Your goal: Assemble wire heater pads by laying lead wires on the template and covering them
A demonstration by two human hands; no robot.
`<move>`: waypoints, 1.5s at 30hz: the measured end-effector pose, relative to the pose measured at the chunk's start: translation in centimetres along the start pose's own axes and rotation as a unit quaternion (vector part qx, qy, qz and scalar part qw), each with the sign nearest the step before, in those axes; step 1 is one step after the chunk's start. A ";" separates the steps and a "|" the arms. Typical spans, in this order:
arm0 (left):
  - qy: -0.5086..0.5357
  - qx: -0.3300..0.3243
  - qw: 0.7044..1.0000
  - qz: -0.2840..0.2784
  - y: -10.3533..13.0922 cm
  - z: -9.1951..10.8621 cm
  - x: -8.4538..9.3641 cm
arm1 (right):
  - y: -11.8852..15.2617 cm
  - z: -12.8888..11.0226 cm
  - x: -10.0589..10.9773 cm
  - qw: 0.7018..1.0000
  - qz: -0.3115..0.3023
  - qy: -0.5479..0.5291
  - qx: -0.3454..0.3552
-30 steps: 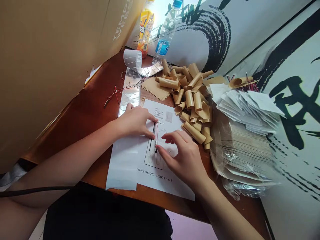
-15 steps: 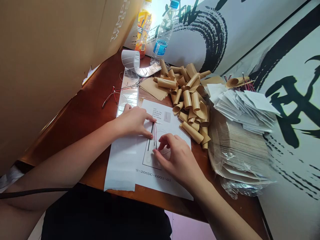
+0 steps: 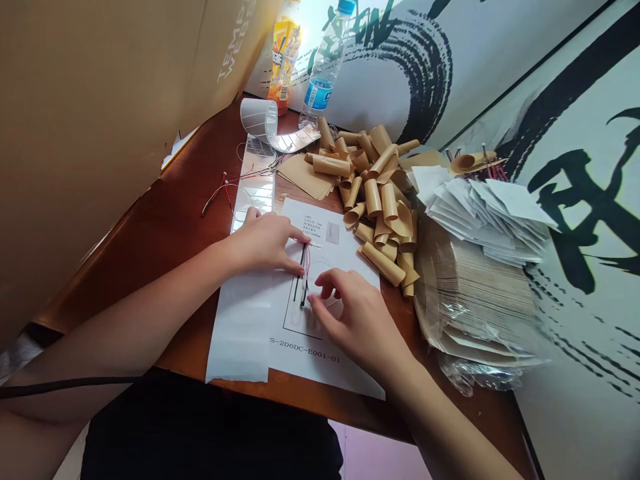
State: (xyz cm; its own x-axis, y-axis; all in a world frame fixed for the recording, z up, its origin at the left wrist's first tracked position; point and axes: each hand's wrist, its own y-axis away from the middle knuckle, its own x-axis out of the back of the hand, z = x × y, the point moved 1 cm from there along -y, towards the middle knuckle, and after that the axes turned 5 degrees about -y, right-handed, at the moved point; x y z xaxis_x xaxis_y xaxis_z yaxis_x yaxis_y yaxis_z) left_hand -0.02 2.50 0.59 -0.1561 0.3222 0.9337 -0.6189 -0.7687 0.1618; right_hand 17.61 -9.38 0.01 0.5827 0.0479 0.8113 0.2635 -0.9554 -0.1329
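Observation:
A thin wire lead with red and black strands lies over a printed white sheet. The index fingertip of my left hand rests at the lead's upper end; the thumb lies lower, apart from it, beside the strands. My right hand hovers just right of the lead's lower end, thumb and index finger apart with nothing seen between them. The dark tip of the lead points down the sheet, close to a printed line drawing. My palms hide part of the sheet.
A strip of labels runs along the sheet's left side and curls at the back. Other wires lie left of it. Brown paper rolls, stacked white papers, a plastic-wrapped stack and two bottles surround the sheet.
The lower end of the lead has swung slightly left, away from my right thumb. My right fingers have come off it. My left hand stays in place.

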 end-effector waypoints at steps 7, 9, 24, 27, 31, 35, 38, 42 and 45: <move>0.008 -0.005 1.000 0.011 0.1 0.0 0.0 | 0.0 -0.2 -0.1 1.000 -0.030 -0.008 -0.002; 0.006 -0.007 1.000 0.015 0.2 0.0 -0.1 | 0.0 -0.1 -0.1 0.999 -0.038 -0.010 -0.008; 0.009 -0.007 1.000 0.021 0.2 0.1 0.0 | -0.3 0.1 -0.1 1.000 0.014 -0.008 -0.002; 0.007 -0.008 1.000 0.020 0.1 0.0 -0.1 | -0.3 0.1 0.1 1.000 0.025 -0.012 0.000; 0.004 -0.009 1.000 0.025 -0.1 -0.2 -0.4 | -0.2 0.1 0.1 0.999 0.038 -0.026 0.009; 0.005 -0.006 1.000 0.030 0.0 0.0 -0.5 | -0.2 -0.2 0.4 0.995 0.080 -0.055 0.014; 0.009 -0.004 0.999 0.030 0.1 0.1 -0.3 | -0.1 -0.4 0.6 0.991 0.113 -0.064 0.017; 0.012 -0.005 0.999 0.033 0.1 0.2 -0.2 | -0.2 -0.3 0.8 0.992 0.111 -0.053 0.026; 0.014 -0.011 0.999 0.034 0.0 0.1 -0.3 | -0.2 -0.1 0.8 0.994 0.091 -0.034 0.050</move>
State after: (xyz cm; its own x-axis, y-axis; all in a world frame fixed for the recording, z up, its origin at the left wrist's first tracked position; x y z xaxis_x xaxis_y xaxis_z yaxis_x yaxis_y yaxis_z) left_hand 0.03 2.35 0.37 -0.2202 0.2855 0.9327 -0.6225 -0.7773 0.0910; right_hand 17.91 -9.23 0.75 0.6781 -0.1005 0.7280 0.2212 -0.9168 -0.3326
